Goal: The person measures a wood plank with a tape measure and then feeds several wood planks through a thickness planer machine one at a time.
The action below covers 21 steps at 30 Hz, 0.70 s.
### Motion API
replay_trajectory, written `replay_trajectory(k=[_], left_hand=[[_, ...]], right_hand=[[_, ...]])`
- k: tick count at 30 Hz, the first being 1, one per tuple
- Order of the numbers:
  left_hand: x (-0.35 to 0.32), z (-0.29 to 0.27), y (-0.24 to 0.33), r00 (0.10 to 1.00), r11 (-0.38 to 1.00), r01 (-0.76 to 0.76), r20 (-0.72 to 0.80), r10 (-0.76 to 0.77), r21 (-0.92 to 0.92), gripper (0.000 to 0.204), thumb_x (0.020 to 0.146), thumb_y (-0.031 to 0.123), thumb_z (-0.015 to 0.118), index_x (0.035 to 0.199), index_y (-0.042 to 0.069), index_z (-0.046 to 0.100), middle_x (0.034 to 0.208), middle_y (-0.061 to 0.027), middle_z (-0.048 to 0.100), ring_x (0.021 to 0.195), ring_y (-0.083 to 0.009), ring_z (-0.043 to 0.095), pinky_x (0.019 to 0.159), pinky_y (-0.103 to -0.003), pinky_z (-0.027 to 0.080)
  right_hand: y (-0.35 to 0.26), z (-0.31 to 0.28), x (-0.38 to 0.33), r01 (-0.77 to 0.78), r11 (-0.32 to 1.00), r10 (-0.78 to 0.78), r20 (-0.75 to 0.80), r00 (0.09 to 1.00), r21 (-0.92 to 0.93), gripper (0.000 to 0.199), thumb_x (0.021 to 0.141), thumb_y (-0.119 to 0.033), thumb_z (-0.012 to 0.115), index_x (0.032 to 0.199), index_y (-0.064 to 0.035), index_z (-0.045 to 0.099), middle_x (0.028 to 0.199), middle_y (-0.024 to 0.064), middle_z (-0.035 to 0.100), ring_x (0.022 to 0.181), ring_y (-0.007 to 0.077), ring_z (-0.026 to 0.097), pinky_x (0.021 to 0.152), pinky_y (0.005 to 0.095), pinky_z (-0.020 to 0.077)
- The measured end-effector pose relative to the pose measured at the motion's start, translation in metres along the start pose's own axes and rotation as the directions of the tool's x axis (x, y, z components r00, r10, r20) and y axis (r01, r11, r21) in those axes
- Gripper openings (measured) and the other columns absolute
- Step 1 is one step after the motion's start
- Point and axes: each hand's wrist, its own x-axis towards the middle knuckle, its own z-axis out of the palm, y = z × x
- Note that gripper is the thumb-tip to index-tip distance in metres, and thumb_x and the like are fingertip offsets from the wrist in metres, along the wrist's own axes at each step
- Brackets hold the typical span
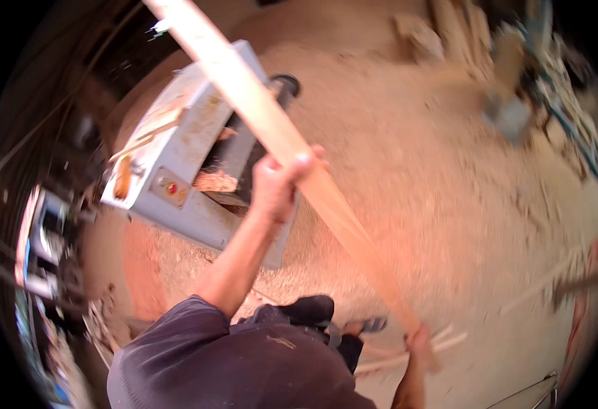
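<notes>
A long pale wooden plank [244, 88] runs slantwise from the upper left down to the lower right. My left hand [276, 183] grips it near its middle, arm stretched forward. My right hand [422, 341] holds its near end low at the right. The plank passes over a grey planing machine [176, 163] with red buttons on its side and a pile of shavings at its mouth.
Sawdust covers the floor [415, 191]. Stacked timber [462, 34] lies at the upper right, beside a blurred grey object [510, 116]. Thin wood strips [408, 354] lie by my feet. Dark clutter fills the left edge.
</notes>
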Motion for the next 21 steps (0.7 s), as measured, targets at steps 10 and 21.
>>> replay_trajectory(k=[10, 21], left_hand=[[0.036, 0.032, -0.07, 0.972, 0.981, -0.115, -0.223, 0.079, -0.156, 0.049, 0.081, 0.017, 0.071, 0.121, 0.003, 0.046, 0.1, -0.0031, 0.053, 0.09, -0.0136, 0.055, 0.079, -0.032, 0.05], [0.046, 0.093, -0.145, 0.99, 0.671, 0.07, -0.031, -0.138, -0.738, 0.041, 0.092, 0.035, 0.058, 0.117, 0.002, 0.056, 0.101, -0.0113, 0.065, 0.1, -0.025, 0.062, 0.086, -0.039, 0.05]], right_hand=[[-0.056, -0.145, 0.071, -0.247, 0.946, 0.323, 0.662, 0.677, -0.209, 0.059, 0.068, -0.022, 0.081, 0.116, 0.0042, 0.06, 0.101, 0.0289, 0.065, 0.093, 0.035, 0.064, 0.086, 0.0443, 0.0498], [-0.061, -0.274, 0.213, -0.341, 0.935, 0.3, 0.725, 0.62, -0.096, 0.045, 0.077, -0.015, 0.067, 0.119, -0.0009, 0.058, 0.095, 0.0183, 0.068, 0.086, 0.0309, 0.065, 0.078, 0.0386, 0.0502]])
